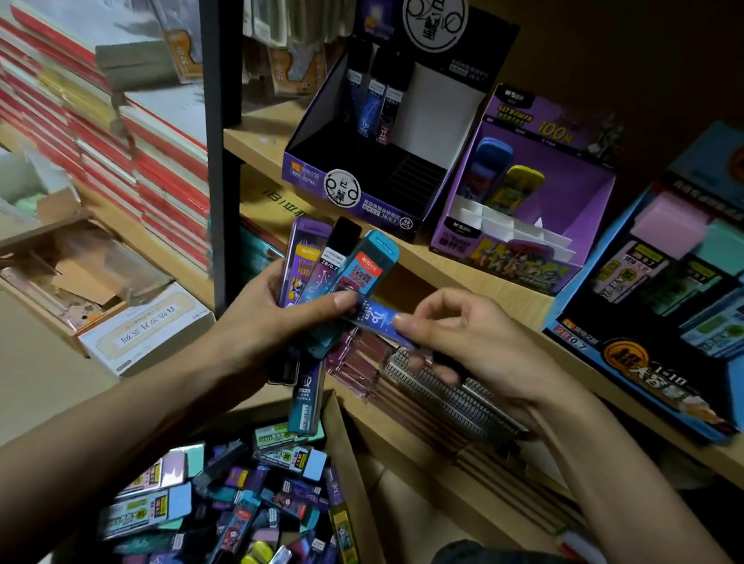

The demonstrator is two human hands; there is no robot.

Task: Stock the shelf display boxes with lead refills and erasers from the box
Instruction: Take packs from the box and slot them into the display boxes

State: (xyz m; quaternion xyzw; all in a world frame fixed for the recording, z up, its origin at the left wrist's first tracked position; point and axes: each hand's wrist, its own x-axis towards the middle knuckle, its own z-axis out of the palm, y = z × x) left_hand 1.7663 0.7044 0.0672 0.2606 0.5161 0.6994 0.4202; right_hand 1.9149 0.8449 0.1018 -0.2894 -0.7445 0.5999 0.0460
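My left hand [275, 315] grips a fanned bunch of lead refill cases [340, 257] in purple, dark and teal. One blue refill case [372, 318] lies crosswise between both hands: my left thumb presses one end and my right hand [472, 340] pinches the other. Below, a cardboard box [362, 464] holds several mixed refills and erasers [247, 519]. On the shelf stand a black-purple display box [367, 170] with three refills, a purple eraser display box [517, 236], and a blue display box [695, 301].
The wooden shelf board [430, 266] runs diagonally under the display boxes. A dark metal post [217, 80] stands left of them. Stacked red-edged notebooks [97, 105] and open cartons [71, 275] fill the left. Spiral-bound books [449, 395] lie on the lower shelf.
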